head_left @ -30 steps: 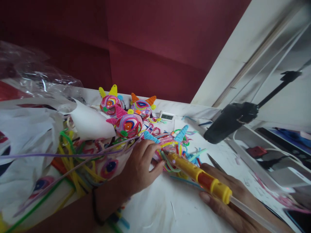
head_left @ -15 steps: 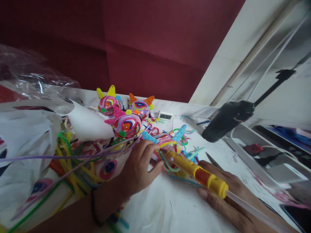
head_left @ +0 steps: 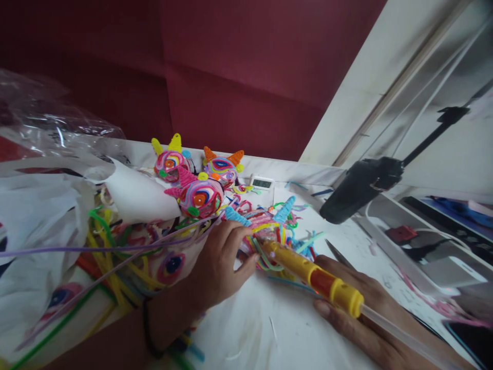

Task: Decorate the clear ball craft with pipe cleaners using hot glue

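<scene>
My left hand (head_left: 225,262) is closed on the near left side of a colourful pipe-cleaner figure (head_left: 265,226) with two light-blue horns. In my right hand (head_left: 358,298) lies a yellow hot glue gun (head_left: 319,272), its orange middle facing up and a clear glue stick (head_left: 400,331) running out of its back end. The glue gun's tip touches or nearly touches the figure's near side; the exact contact is hard to see. Behind stand similar figures: one with pink horns (head_left: 200,198), one with yellow horns (head_left: 171,163) and one with orange horns (head_left: 221,169).
Loose pipe cleaners (head_left: 115,267) and white paper (head_left: 138,192) cover the left side. Open scissors blades or a pointed metal tool (head_left: 339,253) lie beside my right hand. A small digital display (head_left: 262,183), a black cylinder on an arm (head_left: 358,190) and a white tray (head_left: 408,272) stand behind and right.
The view has shifted very slightly. Both hands, the glue gun and the figure keep practically the same positions.
</scene>
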